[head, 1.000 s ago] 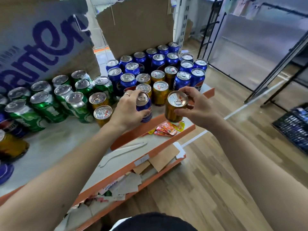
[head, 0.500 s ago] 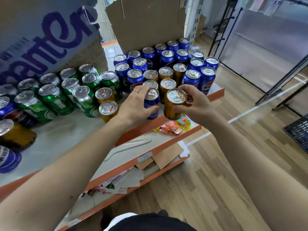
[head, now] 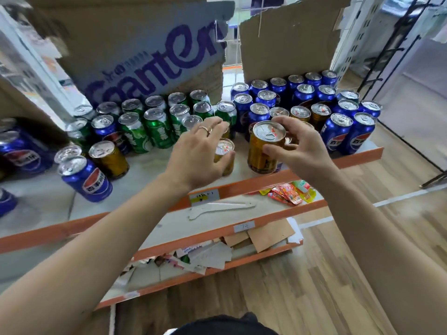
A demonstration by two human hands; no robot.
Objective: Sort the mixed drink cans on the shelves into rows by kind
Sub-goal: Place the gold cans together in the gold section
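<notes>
Change vs. 0.5 s ago: the left grip (head: pixel 198 155) no longer has the blue can; it now sits over a second gold can (head: pixel 223 148). The right grip (head: pixel 297 151) has kept its gold can (head: pixel 262 151).

Right grip: grasping the gold can, thumb across the front, fingers behind the rim. The can is upright with its base at the front lip of the shelf (head: pixel 358 157); cannot tell whether it is set down or just above.

Left grip: fingers arched over the top of the second gold can, thumb at its side. Cannot tell whether it has closed or only touches.

Surroundings, from the held can: more gold cans just behind at 12 o'clock. The blue cans (head: pixel 304 90) run from 12 to 2 o'clock. The green cans (head: pixel 157 126) are at 10 o'clock. At 9 o'clock, well apart, stand a stray blue can (head: pixel 84 180) and a lone gold can (head: pixel 110 159), so sorting is judged unfinished.

Risks:
- The held can is at the shelf edge, so a loose release could tip it over the lip onto the shelf below.
- The left fingers are close to the green cans, so a hasty lift could topple them.
</notes>
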